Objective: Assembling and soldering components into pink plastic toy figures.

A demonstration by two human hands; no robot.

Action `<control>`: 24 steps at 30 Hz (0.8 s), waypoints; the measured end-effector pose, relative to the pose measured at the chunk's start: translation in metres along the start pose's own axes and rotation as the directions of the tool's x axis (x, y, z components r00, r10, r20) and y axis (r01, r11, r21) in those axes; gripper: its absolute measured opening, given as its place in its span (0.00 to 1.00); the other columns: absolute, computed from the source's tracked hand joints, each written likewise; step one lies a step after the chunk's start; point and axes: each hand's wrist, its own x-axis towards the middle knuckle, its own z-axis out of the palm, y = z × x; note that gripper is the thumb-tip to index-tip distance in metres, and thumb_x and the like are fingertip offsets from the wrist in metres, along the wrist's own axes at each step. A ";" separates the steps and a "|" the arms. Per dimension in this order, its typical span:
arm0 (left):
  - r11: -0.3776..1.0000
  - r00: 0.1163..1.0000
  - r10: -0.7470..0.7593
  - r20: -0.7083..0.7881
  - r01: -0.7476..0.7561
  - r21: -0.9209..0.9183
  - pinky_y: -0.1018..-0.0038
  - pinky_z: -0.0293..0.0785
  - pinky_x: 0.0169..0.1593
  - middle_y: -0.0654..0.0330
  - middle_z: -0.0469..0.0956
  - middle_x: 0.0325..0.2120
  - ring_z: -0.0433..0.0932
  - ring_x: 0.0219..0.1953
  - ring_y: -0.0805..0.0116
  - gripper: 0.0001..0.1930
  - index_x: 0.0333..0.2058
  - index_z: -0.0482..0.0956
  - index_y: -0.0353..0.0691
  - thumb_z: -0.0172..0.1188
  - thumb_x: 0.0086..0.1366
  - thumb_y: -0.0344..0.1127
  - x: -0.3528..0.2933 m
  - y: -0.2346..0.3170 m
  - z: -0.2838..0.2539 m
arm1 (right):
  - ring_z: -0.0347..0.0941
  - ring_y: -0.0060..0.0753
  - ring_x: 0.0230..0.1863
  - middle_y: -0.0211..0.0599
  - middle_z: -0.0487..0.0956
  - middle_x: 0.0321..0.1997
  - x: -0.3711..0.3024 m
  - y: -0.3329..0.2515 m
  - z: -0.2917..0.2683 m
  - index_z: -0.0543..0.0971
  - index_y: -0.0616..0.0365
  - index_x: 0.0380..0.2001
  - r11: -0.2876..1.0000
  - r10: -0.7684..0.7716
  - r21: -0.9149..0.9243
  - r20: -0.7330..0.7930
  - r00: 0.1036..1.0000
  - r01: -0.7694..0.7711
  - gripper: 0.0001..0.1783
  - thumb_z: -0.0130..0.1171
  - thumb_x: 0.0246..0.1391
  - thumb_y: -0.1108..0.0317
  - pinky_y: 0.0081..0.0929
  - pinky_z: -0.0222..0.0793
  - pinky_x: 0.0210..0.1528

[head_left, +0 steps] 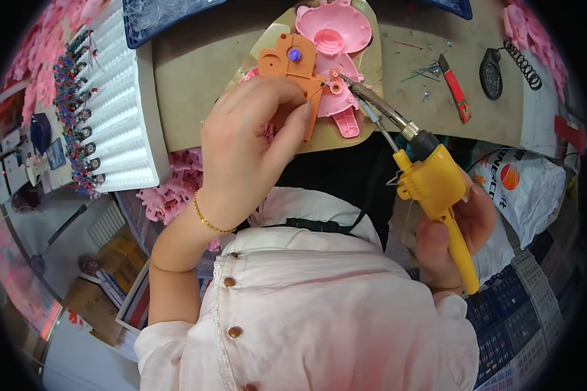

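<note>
With thumb and fingers bent together, my left hand (pixel 251 130) grips the near part of an orange plastic part (pixel 282 62) that has a purple peg (pixel 295 55). Its fingers hide some of that part. Right beside lies a pink plastic shell (pixel 346 26) with a round cup shape and a small tab. My right hand (pixel 460 228) is closed round the handle of a yellow soldering gun (pixel 434 182). The gun points up and left. Its metal tip is at a small orange ring piece (pixel 335 85) on the pink shell; whether they touch I cannot tell.
A tan board (pixel 365 124) lies under the parts. To the right are a red utility knife (pixel 455 91), wire scraps and a black oval object (pixel 492 75) with a coiled cord. A white ridged tray (pixel 127 117) with wired components stands left; blue bins (pixel 134 39) are behind.
</note>
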 end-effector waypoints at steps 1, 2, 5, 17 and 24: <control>1.000 1.000 -0.021 -0.005 0.021 -0.007 0.72 0.66 0.30 0.62 0.73 0.20 0.72 0.22 0.65 0.04 0.25 0.74 0.39 0.60 0.52 0.29 0.000 0.000 0.000 | 0.63 0.55 0.58 0.68 0.62 0.56 0.000 0.000 0.000 0.57 0.61 0.57 1.000 -0.014 -0.024 0.038 0.999 0.015 0.33 0.61 0.50 0.69 0.43 0.61 0.58; 1.000 1.000 -0.025 -0.007 0.025 -0.006 0.72 0.66 0.30 0.62 0.73 0.20 0.72 0.22 0.65 0.04 0.25 0.74 0.39 0.60 0.52 0.29 -0.001 0.000 0.000 | 0.63 0.55 0.57 0.69 0.62 0.56 0.001 0.000 -0.001 0.57 0.60 0.57 0.998 -0.028 -0.047 0.081 0.996 0.032 0.33 0.61 0.50 0.70 0.43 0.61 0.57; 1.000 1.000 -0.012 -0.018 0.012 -0.016 0.73 0.66 0.30 0.61 0.73 0.20 0.72 0.22 0.65 0.04 0.25 0.74 0.38 0.60 0.52 0.29 -0.001 0.001 0.000 | 0.64 0.56 0.57 0.70 0.62 0.55 0.004 -0.004 -0.005 0.58 0.59 0.56 0.997 0.009 -0.072 0.197 0.980 0.005 0.33 0.62 0.49 0.72 0.41 0.64 0.55; 1.000 1.000 0.017 -0.004 -0.017 -0.005 0.73 0.66 0.31 0.61 0.73 0.19 0.72 0.22 0.64 0.03 0.24 0.74 0.38 0.60 0.51 0.28 0.000 -0.001 -0.001 | 0.64 0.54 0.57 0.69 0.64 0.54 0.009 0.000 0.005 0.62 0.55 0.44 0.997 0.026 -0.077 0.188 0.982 -0.011 0.22 0.61 0.52 0.63 0.42 0.64 0.56; 1.000 1.000 0.000 0.000 0.000 0.011 0.72 0.65 0.30 0.62 0.72 0.18 0.71 0.22 0.64 0.03 0.23 0.73 0.39 0.59 0.51 0.29 0.001 -0.001 0.000 | 0.70 0.58 0.51 0.68 0.65 0.52 0.012 -0.005 -0.001 0.60 0.58 0.50 0.978 0.070 -0.210 0.362 0.930 0.008 0.28 0.62 0.49 0.70 0.41 0.69 0.49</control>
